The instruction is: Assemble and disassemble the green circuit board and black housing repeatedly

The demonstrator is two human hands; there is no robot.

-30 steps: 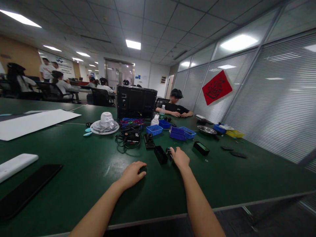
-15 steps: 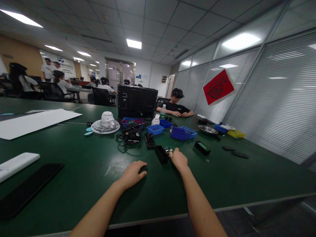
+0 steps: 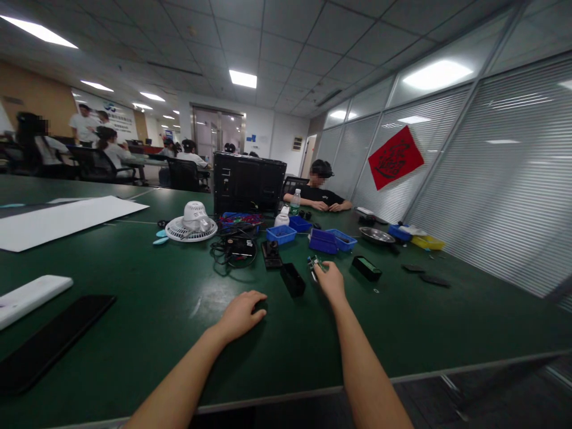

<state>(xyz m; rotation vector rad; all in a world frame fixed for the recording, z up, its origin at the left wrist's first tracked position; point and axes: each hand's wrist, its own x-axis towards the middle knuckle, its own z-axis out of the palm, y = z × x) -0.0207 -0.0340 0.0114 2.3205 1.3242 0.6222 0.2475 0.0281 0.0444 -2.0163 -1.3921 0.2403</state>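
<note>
One right hand [image 3: 331, 281] is pinching a small green circuit board [image 3: 314, 262] at two o'clock from an open black rectangular box [image 3: 293, 280], apparently handling it and probably needing steady grip next, while the left hand [image 3: 242, 316] is resting empty.

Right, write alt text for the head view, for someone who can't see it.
The camera wearer's right hand holds a small circuit board at a green table, beside an open black box; the left hand rests open on the table. Beyond lie blue trays and a white fan, and another person sits across the table.
</note>
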